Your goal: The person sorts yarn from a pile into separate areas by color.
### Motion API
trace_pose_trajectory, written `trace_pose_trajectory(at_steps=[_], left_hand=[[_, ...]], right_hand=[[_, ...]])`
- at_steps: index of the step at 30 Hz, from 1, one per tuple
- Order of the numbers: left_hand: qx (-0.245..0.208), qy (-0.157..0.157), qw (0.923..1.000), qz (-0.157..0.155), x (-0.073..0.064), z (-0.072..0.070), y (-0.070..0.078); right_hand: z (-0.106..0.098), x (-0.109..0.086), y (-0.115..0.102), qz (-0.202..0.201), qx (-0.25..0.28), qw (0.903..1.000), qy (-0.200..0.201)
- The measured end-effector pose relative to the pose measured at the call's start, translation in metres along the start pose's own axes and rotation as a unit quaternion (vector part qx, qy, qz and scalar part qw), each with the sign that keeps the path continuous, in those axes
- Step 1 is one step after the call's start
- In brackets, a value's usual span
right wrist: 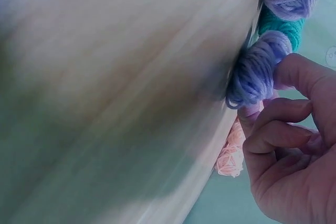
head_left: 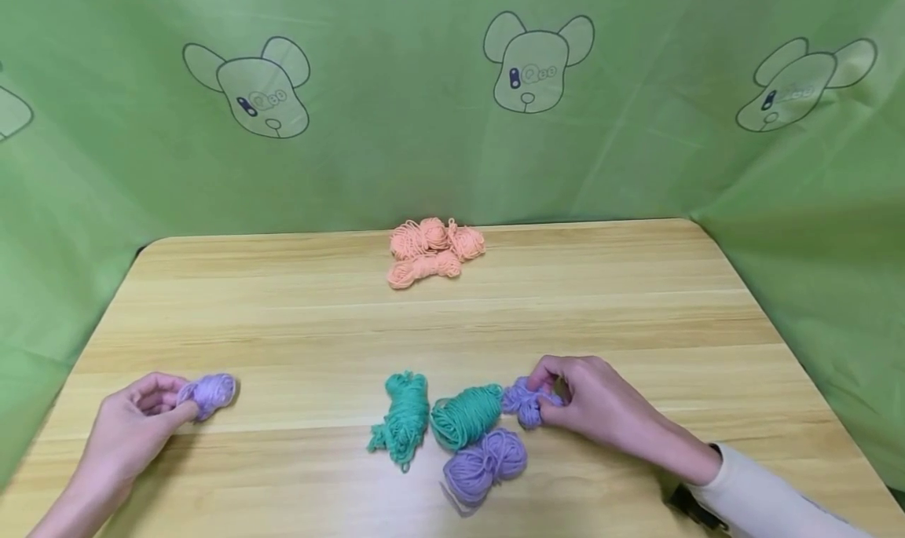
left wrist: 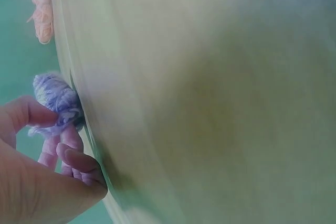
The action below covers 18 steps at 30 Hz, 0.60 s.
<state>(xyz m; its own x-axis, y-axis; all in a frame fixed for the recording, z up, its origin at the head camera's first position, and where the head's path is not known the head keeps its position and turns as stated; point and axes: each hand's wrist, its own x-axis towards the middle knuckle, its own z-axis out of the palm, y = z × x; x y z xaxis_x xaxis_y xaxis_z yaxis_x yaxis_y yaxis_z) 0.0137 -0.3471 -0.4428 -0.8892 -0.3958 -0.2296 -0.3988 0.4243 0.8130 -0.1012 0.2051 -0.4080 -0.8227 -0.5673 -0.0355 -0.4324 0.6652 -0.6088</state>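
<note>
My left hand (head_left: 134,424) pinches a small purple yarn bundle (head_left: 214,395) between thumb and fingers at the table's left side. In the left wrist view the same purple bundle (left wrist: 55,98) shows at the fingertips. Over on the right, my right hand (head_left: 601,404) pinches another purple yarn bundle (head_left: 522,402), also seen as a looped purple bundle (right wrist: 257,72) in the right wrist view. This one lies against a green yarn bundle (head_left: 467,417). Just in front of them rests a larger purple bundle (head_left: 485,466), tied at its middle. A second green bundle (head_left: 403,416) lies to the left.
Several peach yarn bundles (head_left: 427,251) are heaped at the far edge of the wooden table (head_left: 283,310). Green cloth (head_left: 424,153) printed with mouse heads hangs behind the table and along both sides.
</note>
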Motion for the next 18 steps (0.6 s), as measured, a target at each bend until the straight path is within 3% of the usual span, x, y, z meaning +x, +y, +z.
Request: trace_pose_trajectory(at_steps=[12, 18], left_hand=[[0.009, -0.002, 0.9998, 0.02, -0.002, 0.001, -0.001], [0.01, -0.003, 0.9997, 0.021, -0.002, -0.001, -0.001]], right_hand=[[-0.007, -0.001, 0.003, 0.01, 0.0, 0.9993, 0.036], [-0.018, 0.003, -0.003, 0.014, 0.015, 0.9992, 0.035]])
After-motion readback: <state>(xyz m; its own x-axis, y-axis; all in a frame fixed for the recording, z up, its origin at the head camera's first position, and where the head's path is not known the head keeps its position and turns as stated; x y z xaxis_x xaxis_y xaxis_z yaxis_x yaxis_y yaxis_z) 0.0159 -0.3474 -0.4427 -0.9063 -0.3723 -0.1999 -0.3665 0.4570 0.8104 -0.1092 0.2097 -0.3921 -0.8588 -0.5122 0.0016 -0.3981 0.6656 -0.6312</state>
